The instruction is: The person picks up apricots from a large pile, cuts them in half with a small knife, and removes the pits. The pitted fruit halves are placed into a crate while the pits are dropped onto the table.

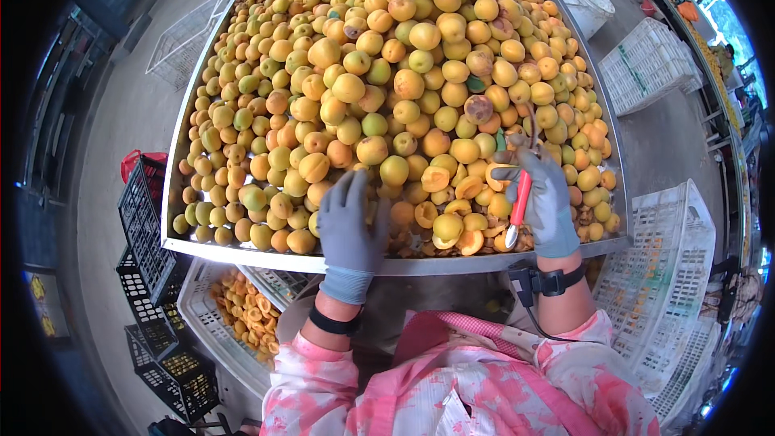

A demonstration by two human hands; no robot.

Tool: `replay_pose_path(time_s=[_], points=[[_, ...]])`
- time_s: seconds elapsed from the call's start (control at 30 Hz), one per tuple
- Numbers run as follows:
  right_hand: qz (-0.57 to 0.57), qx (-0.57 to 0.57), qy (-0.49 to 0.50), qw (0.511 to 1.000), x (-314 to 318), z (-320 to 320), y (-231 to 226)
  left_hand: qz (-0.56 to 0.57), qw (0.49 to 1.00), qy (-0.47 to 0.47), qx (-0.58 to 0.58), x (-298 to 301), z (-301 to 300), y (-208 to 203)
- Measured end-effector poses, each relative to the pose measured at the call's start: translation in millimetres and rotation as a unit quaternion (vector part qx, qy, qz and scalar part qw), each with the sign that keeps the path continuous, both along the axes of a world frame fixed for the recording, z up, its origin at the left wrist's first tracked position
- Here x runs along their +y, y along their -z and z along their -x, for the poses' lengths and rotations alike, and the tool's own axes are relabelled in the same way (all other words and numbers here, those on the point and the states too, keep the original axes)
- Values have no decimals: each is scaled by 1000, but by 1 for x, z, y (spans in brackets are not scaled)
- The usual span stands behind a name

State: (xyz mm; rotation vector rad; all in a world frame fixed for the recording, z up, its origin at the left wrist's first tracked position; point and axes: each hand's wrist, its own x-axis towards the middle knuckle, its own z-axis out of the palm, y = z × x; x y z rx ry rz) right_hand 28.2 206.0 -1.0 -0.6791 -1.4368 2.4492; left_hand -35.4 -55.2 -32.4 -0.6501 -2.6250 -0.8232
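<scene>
A large heap of yellow-orange apricots [408, 84] fills a metal-rimmed tray table [266, 257] before me. My left hand [347, 222], in a grey glove, rests at the near edge of the heap, fingers stretched over the fruit. My right hand [545, 198], gloved too, is closed round a red-handled tool [522, 194]. Its rounded metal end points down toward the table's rim. By the right fingertips lies a cut apricot half [496, 177]; whether they touch it, I cannot tell. Several opened apricot halves [468, 187] lie between my hands.
A white crate [211, 307] of apricot halves stands below the table at left, beside stacked black crates [149, 218]. White crates [666, 266] stand to the right, with another stack [646, 69] and a white bucket [588, 6] farther off.
</scene>
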Motion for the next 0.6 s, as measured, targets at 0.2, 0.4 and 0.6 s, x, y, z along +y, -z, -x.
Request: replay_pose_path(time_s=[0.2,0.4,0.6], points=[[142,24,-63,988,-12,1,12,161,986,-17,-31,31,7,-9],[216,48,-124,967,-26,-3,9,154,987,8,-46,44,7,-1],[78,-31,-164,983,-42,-6,9,-1,993,36,-117,51,10,10]])
